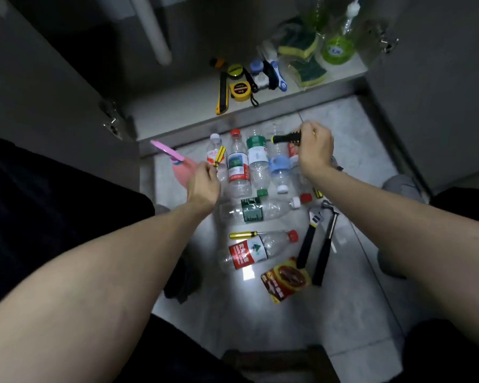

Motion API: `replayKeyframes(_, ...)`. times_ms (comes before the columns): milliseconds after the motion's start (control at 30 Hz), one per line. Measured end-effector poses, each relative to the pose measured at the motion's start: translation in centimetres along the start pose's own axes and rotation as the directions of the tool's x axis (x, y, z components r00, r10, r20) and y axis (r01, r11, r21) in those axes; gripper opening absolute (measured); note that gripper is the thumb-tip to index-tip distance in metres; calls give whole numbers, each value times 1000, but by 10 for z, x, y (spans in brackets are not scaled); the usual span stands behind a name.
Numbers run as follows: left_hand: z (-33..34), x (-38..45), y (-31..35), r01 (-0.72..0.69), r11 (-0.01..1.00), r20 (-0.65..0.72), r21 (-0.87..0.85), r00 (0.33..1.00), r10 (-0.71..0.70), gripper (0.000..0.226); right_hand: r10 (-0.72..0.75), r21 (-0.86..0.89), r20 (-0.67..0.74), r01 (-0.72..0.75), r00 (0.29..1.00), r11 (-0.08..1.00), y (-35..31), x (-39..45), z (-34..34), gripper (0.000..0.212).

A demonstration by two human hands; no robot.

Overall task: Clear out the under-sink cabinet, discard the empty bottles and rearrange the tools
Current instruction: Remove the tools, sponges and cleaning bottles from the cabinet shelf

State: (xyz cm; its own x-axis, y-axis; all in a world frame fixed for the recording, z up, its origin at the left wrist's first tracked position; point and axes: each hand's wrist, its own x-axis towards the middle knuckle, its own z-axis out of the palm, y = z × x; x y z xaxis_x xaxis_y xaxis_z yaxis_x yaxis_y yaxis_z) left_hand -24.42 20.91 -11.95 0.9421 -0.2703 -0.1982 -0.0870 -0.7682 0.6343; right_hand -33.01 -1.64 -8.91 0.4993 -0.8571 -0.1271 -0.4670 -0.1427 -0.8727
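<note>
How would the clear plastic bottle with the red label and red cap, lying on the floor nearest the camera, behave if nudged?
The clear plastic bottle with the red label and red cap looks empty, so probably very light. Lying on its side on the glossy tiled floor, it would likely roll or skid. Its thin walls may dent.
</note>
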Motion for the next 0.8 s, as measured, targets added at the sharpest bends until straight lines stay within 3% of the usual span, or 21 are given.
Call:
replayKeyframes(100,17,-45,-48,134,987,68,86,988,-140,20,78,-57,74,-74,994,996,31,-40,-24,36)
replayKeyframes(200,34,-69,-82,338,937,134,88,928,-347,18,234,-126,157,-215,959,968,67,-82,-41,43)
replayKeyframes(333,45,-79,-106,538,843,166,-8,832,-529,28,422,-202,253,-379,870,903,115,-133,-60,35)
replayKeyframes(400,43,-78,-109,575,818,172,-10,807,-565,24,486,-284,401,-399,777,872,131,-150,-63,30)
replayKeyframes(500,37,-76,-103,570,820,231,45,793,-564,7,514,-427,626,-295,586,855,139,-162,-61,20)
replayKeyframes(600,39,-72,-100,595,803,187,28,786,-589,28,487,-516,746,-69,454,854,140,-171,-50,22)
replayKeyframes(700,40,-72,-99,608,793,173,22,779,-602,28,422,-529,792,148,441,836,143,-183,-32,42)
replayKeyframes(800,36,-71,-96,602,798,129,-6,792,-597,26,329,-483,832,288,447,827,146,-192,-14,37)
